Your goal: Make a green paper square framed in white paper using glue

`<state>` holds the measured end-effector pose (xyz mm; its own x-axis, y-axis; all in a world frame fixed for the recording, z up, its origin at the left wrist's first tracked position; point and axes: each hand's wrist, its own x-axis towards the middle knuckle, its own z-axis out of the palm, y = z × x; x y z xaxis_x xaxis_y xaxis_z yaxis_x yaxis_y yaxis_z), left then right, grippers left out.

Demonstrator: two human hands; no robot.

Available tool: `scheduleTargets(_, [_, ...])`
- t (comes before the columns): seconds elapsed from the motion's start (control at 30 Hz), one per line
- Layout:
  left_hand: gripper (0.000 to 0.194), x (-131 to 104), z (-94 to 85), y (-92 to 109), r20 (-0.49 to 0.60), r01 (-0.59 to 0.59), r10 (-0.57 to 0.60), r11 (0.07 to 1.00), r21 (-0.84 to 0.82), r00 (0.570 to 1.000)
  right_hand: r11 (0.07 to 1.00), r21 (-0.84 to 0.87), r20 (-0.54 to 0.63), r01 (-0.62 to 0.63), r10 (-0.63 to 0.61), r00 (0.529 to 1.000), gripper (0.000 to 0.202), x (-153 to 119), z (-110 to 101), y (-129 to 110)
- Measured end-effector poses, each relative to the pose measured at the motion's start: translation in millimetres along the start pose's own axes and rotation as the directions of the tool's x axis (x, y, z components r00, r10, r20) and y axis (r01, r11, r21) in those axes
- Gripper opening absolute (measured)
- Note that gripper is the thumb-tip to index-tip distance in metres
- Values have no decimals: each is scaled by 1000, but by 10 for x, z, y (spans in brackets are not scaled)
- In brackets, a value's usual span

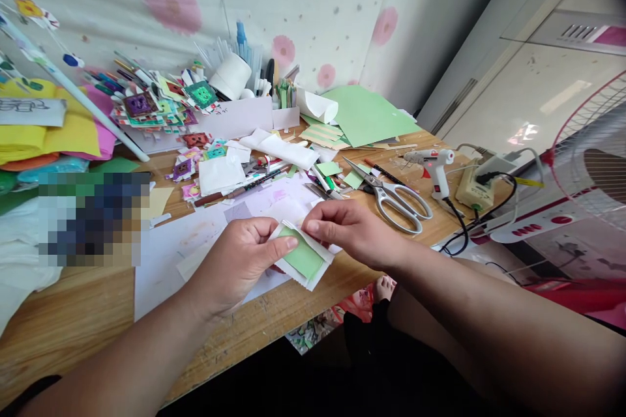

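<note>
Between my two hands is a small green paper piece (304, 256) backed by a larger white sheet (308, 283) with a jagged lower edge. My left hand (244, 257) pinches its left end, the thumb lying on top of the green. At the upper right edge, the closed fingers of my right hand (349, 229) grip the white border, which is partly folded up. The papers are tilted above the front edge of the wooden desk. Beneath my hands lies a large white sheet (161, 273) with faint stains.
Scissors (398, 201) lie right of my hands, with a white glue gun (437, 172) and a power strip (474, 186) beyond. Behind are pens, white rolls (283, 148), green card (369, 114) and coloured cutouts (161, 101). A fan (596, 143) stands at right.
</note>
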<state>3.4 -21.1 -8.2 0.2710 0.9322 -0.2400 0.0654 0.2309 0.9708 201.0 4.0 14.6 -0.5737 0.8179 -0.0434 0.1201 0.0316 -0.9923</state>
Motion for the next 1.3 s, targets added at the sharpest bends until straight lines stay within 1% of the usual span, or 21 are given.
scheduleTargets(0.1, [18,-11,1,-9,-4,-20,20,998,51,1000,998,-62,-39,29,-32,999,22,49,73,24])
scheduleTargets(0.23, [15,-10,4,6,-8,-26,27,995,96,1000,979,-202,-117,39,-64,991,16,70,124,48])
scheduleTargets(0.33, [15,-2,-2,14,4,-19,19,991,136,1000,972,-234,-104,31,-56,993,16,74,108,26])
scheduleTargets(0.43, [21,1,-7,19,22,-18,15,984,179,1000,976,-214,-77,43,-61,995,22,92,97,-4])
scheduleTargets(0.5, [25,-1,-5,26,25,-31,26,979,202,999,975,-214,-74,53,-71,995,21,111,110,-8])
scheduleTargets(0.63, [23,-3,5,44,6,-33,33,974,223,999,940,-333,-110,72,-114,987,16,136,145,7])
scheduleTargets(0.7, [24,1,10,49,-1,-17,18,974,228,1000,930,-360,-100,76,-119,988,17,140,143,9])
scheduleTargets(0.8, [25,4,19,51,6,-11,10,970,241,1000,956,-283,-49,81,-98,994,19,151,136,5])
scheduleTargets(0.87, [25,2,26,49,12,-14,11,969,248,1000,966,-241,-41,96,-109,993,18,168,145,9])
scheduleTargets(1.0, [26,3,28,36,8,-14,12,972,236,1000,953,-283,-80,110,-138,987,12,201,165,26])
scheduleTargets(1.07, [26,9,17,22,7,-7,6,975,222,1000,972,-220,-63,79,-95,994,16,198,141,32])
scheduleTargets(1.17, [25,24,-2,-5,4,1,-2,979,202,1000,999,-33,10,-13,13,1000,30,169,68,44])
scheduleTargets(1.2, [25,30,-6,-14,-2,1,-1,980,197,1000,999,1,32,-40,40,999,31,158,44,51])
scheduleTargets(1.23, [25,36,-6,-20,-12,1,2,982,189,1000,998,9,47,-58,58,997,31,148,24,58])
scheduleTargets(1.3, [25,42,-1,-26,-32,-5,11,986,166,999,997,-39,48,-63,65,997,27,136,1,71])
